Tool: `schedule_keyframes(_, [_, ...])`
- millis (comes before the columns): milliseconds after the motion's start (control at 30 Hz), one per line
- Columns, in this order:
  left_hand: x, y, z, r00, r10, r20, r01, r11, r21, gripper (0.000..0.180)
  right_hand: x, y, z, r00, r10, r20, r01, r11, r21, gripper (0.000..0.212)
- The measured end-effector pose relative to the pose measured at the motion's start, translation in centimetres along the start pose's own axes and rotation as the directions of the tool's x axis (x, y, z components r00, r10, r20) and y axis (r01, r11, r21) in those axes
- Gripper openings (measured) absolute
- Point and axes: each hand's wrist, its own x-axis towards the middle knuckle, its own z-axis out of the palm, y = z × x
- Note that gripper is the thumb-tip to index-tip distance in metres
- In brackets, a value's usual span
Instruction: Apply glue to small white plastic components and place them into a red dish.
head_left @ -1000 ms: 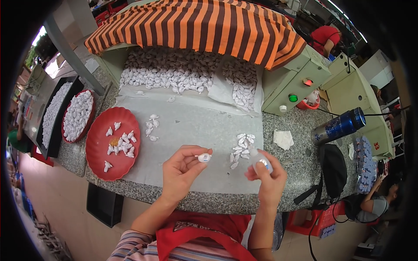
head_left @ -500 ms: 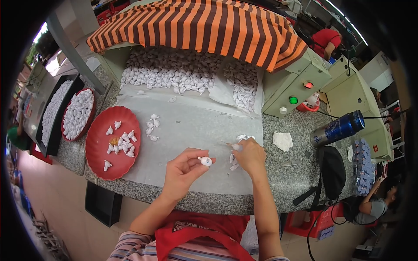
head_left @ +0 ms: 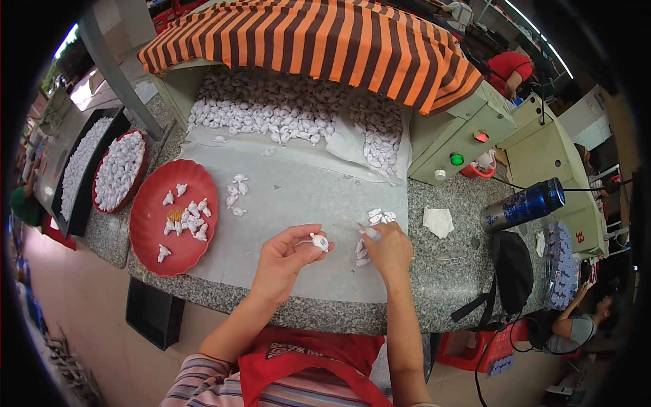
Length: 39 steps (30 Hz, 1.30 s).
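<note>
Between the thumb and fingers of my left hand (head_left: 285, 259) is a small white figurine (head_left: 319, 241) with a dark mark on its face side. My right hand (head_left: 392, 252) is closed round a small pale bottle (head_left: 371, 234) with a thin tip pointing left; the fingers cover most of it. The tip is apart from the figurine. Loose white pieces (head_left: 382, 217) lie just beyond my right hand, and others (head_left: 361, 255) lie beside its left edge. A few more white figurines (head_left: 234, 192) rest on the pale sheet (head_left: 305, 197), left of centre.
At left stands a red scalloped plate (head_left: 144, 230) with several figurines, near a filled red bowl (head_left: 140, 175) and black tray (head_left: 62, 218). A heap of figurines (head_left: 271, 112) lies under a striped cloth (head_left: 319, 41). Right are a blue bottle (head_left: 525, 203) and black bag (head_left: 513, 271).
My left hand has turned the figurine and shifted it slightly up. My right hand has drawn a little nearer to me, uncovering more white pieces beyond it.
</note>
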Motion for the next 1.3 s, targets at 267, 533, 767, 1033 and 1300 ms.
schedule_keyframes(267, [-0.1, -0.2, -0.1, 0.998, -0.056, -0.008, 0.055, 0.995, -0.08, 0.034, -2.4, -1.7, -3.3, 0.983, 0.035, 0.178, -0.172, 0.502, 0.848, 0.016])
schedule_keyframes(533, [-0.5, -0.6, 1.1, 1.0, 0.025, -0.008, -0.023, 0.99, 0.137, 0.033, -4.9, -5.1, -6.0, 0.997, -0.035, 0.074, -0.046, 0.503, 0.863, 0.017])
schedule_keyframes(767, [-1.0, 0.0, 0.7, 0.984, 0.159, 0.082, -0.173, 0.961, 0.215, 0.03, -5.5, -6.1, -6.5, 0.94, -0.281, -0.194, 0.336, 0.668, 0.664, 0.019])
schedule_keyframes(1033, [-1.2, 0.7, 0.6, 0.974, 0.166, 0.153, -0.209, 0.919, 0.335, 0.026, -5.9, -5.9, -5.7, 0.89, -0.35, -0.293, 0.456, 0.634, 0.625, 0.018])
schedule_keyframes(1300, [-1.3, 0.2, 0.7, 0.991, 0.12, 0.053, -0.131, 0.922, 0.363, 0.026, -5.6, -5.6, -4.4, 0.976, -0.173, -0.132, 0.208, 0.574, 0.792, 0.012])
